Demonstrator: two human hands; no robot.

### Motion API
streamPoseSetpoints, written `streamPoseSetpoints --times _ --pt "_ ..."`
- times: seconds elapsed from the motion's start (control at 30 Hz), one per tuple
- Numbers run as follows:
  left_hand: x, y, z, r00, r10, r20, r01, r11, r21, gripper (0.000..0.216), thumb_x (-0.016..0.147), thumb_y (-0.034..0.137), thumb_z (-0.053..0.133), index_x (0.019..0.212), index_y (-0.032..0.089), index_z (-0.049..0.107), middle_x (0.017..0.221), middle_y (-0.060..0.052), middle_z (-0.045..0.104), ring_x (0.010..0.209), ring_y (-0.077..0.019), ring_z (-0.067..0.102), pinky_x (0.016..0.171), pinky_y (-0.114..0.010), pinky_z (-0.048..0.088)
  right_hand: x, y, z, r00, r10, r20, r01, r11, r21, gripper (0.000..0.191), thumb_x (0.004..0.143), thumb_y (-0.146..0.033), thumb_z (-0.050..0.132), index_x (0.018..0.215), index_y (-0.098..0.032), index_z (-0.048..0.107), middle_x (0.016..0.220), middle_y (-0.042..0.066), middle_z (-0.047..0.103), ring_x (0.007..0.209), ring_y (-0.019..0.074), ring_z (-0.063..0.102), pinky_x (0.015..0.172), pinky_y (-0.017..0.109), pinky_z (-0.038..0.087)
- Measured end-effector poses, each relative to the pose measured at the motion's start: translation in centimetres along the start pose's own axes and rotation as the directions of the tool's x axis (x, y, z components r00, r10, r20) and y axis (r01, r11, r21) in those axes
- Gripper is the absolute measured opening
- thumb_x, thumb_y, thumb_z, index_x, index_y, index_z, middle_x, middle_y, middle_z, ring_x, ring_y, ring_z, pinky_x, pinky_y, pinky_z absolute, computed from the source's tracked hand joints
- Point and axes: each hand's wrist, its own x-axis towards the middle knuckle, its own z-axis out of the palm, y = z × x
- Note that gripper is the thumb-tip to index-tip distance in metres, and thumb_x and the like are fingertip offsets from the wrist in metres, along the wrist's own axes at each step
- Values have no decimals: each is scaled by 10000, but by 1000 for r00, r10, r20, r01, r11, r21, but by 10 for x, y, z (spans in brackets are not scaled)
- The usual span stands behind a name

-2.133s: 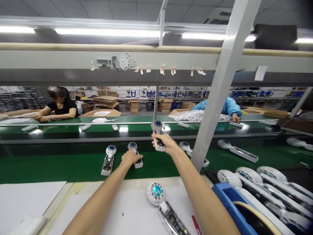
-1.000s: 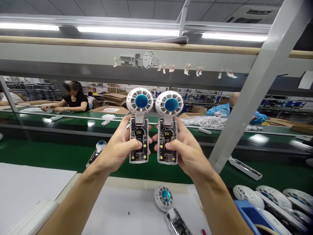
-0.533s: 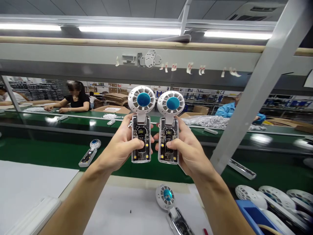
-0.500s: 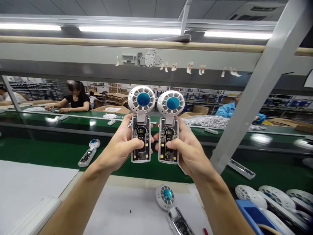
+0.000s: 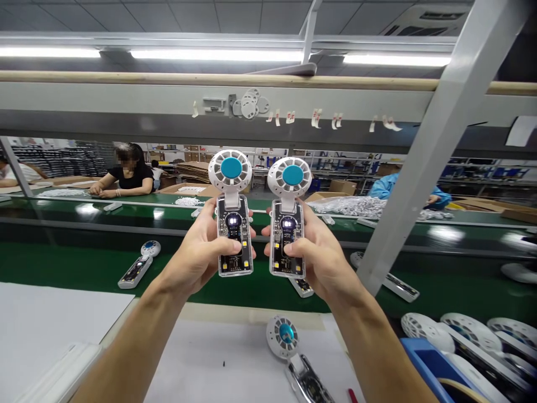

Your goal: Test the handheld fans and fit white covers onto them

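Note:
My left hand (image 5: 203, 246) is closed round the clear handle of a small handheld fan (image 5: 230, 173), its thumb pressed on the front of the circuit board. A matching handheld fan (image 5: 290, 179) is in my right hand (image 5: 321, 246), the thumb likewise on the front. Both stand upright side by side, a little apart, white round heads with blue centres on top. Small displays glow white on both boards. Below them a third fan (image 5: 283, 337) lies on the white worktop sheet (image 5: 210, 352), its handle cut off by the lower edge.
A green conveyor belt (image 5: 176, 263) crosses behind my hands, bearing another fan (image 5: 136, 271) at left. A grey slanted post (image 5: 428, 140) stands at right. Several fans (image 5: 470, 336) lie beside a blue bin (image 5: 423, 358). Across the belt sit co-workers (image 5: 132, 173).
Both displays have gone from dim yellowish digits to bright white ones. The fans have shifted slightly left in view, and the gap between them is wider. Items on the belt have moved left.

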Motion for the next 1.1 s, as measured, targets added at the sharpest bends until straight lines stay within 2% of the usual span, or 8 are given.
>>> streamPoseSetpoints --times 0.2,0.3,0.43,0.57,0.83,0.97,1.1 --pt "0 1 0 1000 17 -7 -17 1000 -22 726 673 58 726 1295 216 387 911 -31 698 700 -205 722 577 -262 584 -1 -1 1 999 -24 -33 23 999 -45 786 666 -83 632 1394 -274 403 1067 27 674 994 207 679 626 241 568" --pt "0 1 2 1000 10 22 -9 999 -45 796 710 66 727 1384 228 335 941 -43 715 724 -203 729 603 -268 596 -2 -1 2 1000 -13 -10 12 999 -32 737 708 -125 663 1383 -267 403 1019 26 687 841 186 691 622 274 577" --pt "1 -2 4 999 10 35 -7 996 -88 662 783 85 686 1344 202 355 992 -69 728 733 -186 727 635 -280 613 -2 -1 3 999 39 -19 -39 999 -2 694 768 -179 656 1400 -260 380 935 17 685 676 152 662 598 293 571" --pt "1 -5 5 1000 6 28 -3 993 -117 648 781 74 679 1325 202 351 986 -65 724 722 -187 725 628 -289 615 0 -1 3 999 35 -24 -35 999 6 731 757 -169 662 1419 -252 365 945 20 687 707 159 673 651 314 588" --pt "1 -5 10 1000 -22 -12 20 984 -175 675 763 82 693 1340 200 364 970 -66 712 713 -197 722 632 -310 610 -1 -2 2 998 43 -39 -43 999 -8 746 740 -196 680 1417 -252 372 998 32 681 724 172 684 657 333 601" --pt "3 -7 12 999 -26 -38 19 983 -180 678 752 80 698 1338 208 383 1011 -73 707 717 -196 723 644 -315 610 -1 -3 3 998 41 -50 -41 999 -6 705 728 -179 689 1375 -245 416 1107 60 671 805 178 685 670 317 603" --pt "2 -10 10 998 -36 -48 28 986 -166 637 743 93 695 1303 195 410 974 -71 698 706 -201 716 634 -320 601 -2 -4 2 999 34 -10 -34 999 -9 681 749 -172 678 1373 -261 421 1135 61 685 860 186 698 654 285 591"
